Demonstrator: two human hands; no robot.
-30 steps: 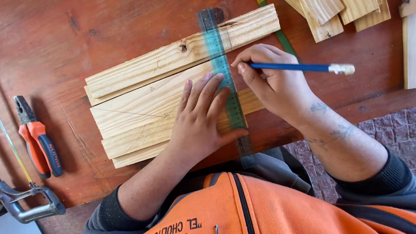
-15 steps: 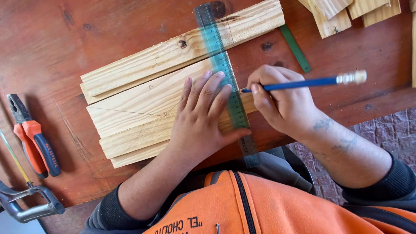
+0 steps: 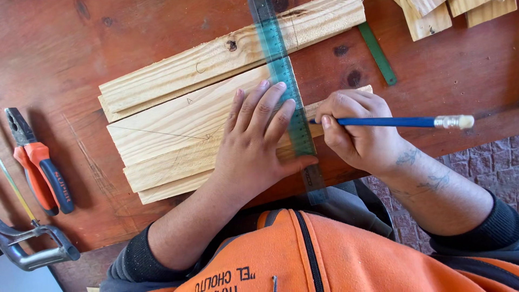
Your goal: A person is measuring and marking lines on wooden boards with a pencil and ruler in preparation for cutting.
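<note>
Closest to me is my own orange zip-up jacket (image 3: 324, 259), filling the bottom of the view, with dark grey sleeves (image 3: 486, 232) pushed up my forearms.

Just beyond it, my left hand (image 3: 254, 146) lies palm down on the pale pine boards (image 3: 178, 124). Its fingers (image 3: 259, 108) are stretched out and slightly spread, their tips pressing onto the translucent teal plastic ruler (image 3: 286, 92), while the thumb reaches to the ruler's edge lower down. The ruler runs away from me across the boards, from the near table edge to past the top of the frame.

My right hand (image 3: 357, 130) sits just right of the ruler, curled into a loose fist. Its thumb and fingers pinch the blue pencil with a metal band and pale eraser (image 3: 400, 122), which lies nearly level, tip against the ruler's right edge, eraser end pointing right.

The boards lie side by side, tilted on the reddish-brown wooden table (image 3: 108, 48), with faint pencil lines on them; the farthest one has a dark knot.

Off to the left, well apart from my hands, lie pliers with orange and blue handles (image 3: 40, 165) and, nearer the edge, a grey metal clamp (image 3: 32, 249).

Farther off on the right lies a thin green strip (image 3: 378, 54), and beyond it more short pale wood pieces (image 3: 432, 16) at the top corner.
</note>
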